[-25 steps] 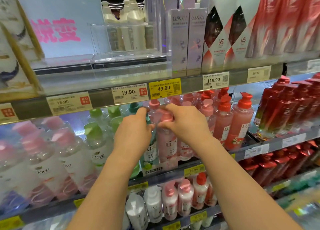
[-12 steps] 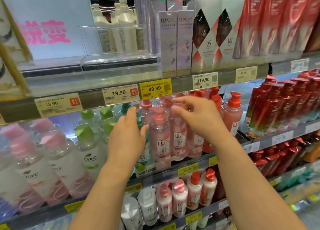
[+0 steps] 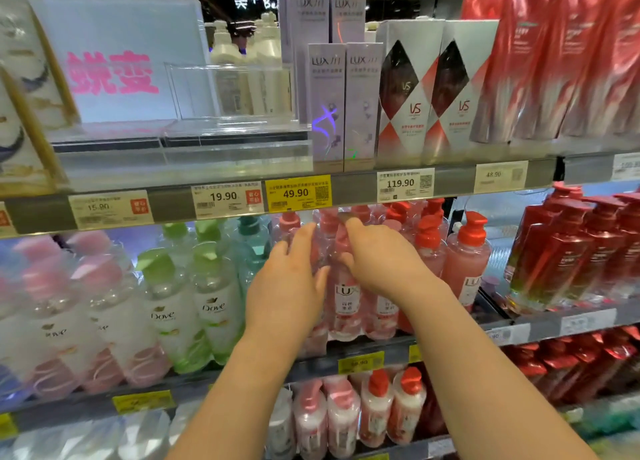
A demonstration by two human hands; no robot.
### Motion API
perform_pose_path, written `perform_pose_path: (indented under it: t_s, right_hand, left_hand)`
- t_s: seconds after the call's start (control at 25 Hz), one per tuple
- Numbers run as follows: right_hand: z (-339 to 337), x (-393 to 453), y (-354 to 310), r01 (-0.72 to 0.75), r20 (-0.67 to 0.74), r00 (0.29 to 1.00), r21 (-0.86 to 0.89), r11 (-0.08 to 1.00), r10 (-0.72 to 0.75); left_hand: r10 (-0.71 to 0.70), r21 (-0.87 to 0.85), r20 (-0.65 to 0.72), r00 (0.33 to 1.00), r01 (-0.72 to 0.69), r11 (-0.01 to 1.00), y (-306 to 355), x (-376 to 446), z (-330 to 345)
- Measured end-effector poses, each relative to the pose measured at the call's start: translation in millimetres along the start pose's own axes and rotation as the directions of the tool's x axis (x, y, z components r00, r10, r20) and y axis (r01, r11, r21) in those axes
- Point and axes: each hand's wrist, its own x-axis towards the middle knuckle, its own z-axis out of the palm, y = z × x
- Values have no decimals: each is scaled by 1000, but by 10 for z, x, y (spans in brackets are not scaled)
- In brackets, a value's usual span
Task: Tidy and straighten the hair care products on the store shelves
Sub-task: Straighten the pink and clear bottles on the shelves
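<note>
Glossy store shelves (image 3: 346,186), left hand (image 3: 287,286) fingers straight, right hand (image 3: 381,259) curled round clear pink pump bottle (image 3: 344,297).

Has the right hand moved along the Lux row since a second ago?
Yes. The right hand went rightward past the yellow 49.90 tag half a second ago, then returned to the pink Lux bottle below that tag.

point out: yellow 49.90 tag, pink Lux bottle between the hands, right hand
yellow 49.90 price tag (image 3: 298,193): head view, on the printed price.
pink Lux bottle (image 3: 346,295): head view, on its front label.
right hand (image 3: 382,259): head view, on the back of the hand.
</note>
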Motion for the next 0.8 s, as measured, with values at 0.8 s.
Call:
perform_pose_path:
  t_s: [0.8]
  right_hand:
    - [-322,-239,244,100,104,985,284,954,-135]
  left_hand:
    - [-72,95,19,997,70,993,180,-111,-150]
